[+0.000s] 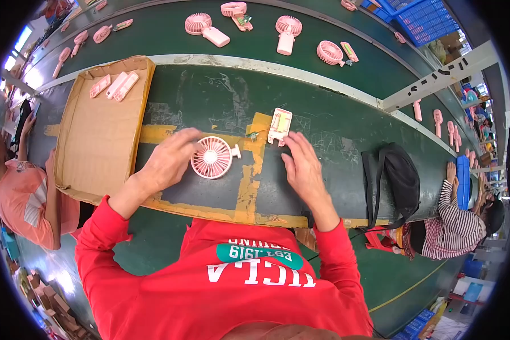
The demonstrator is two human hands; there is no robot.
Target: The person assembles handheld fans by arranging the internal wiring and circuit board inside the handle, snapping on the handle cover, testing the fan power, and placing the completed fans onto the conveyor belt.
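Observation:
A round pink fan head (211, 157) with a short white stub on its right side lies on the dark green table in front of me. My left hand (170, 160) is at its left edge, fingers apart and slightly blurred; whether they touch the rim I cannot tell. To the right lies a pink handle shell (280, 127) with a yellow-green part inside. Thin wires and a small green circuit board (253, 135) sit between shell and fan head. My right hand (304, 166) has its fingertips at the shell's lower end, thumb spread away, with nothing in its grasp.
At left is a shallow cardboard tray (99, 150) with several pink handle pieces (116, 86). A black bag (398, 180) lies on the right. Beyond a pale rail (255, 67), a green conveyor belt (243, 47) carries pink fans (286, 35). People sit at both sides.

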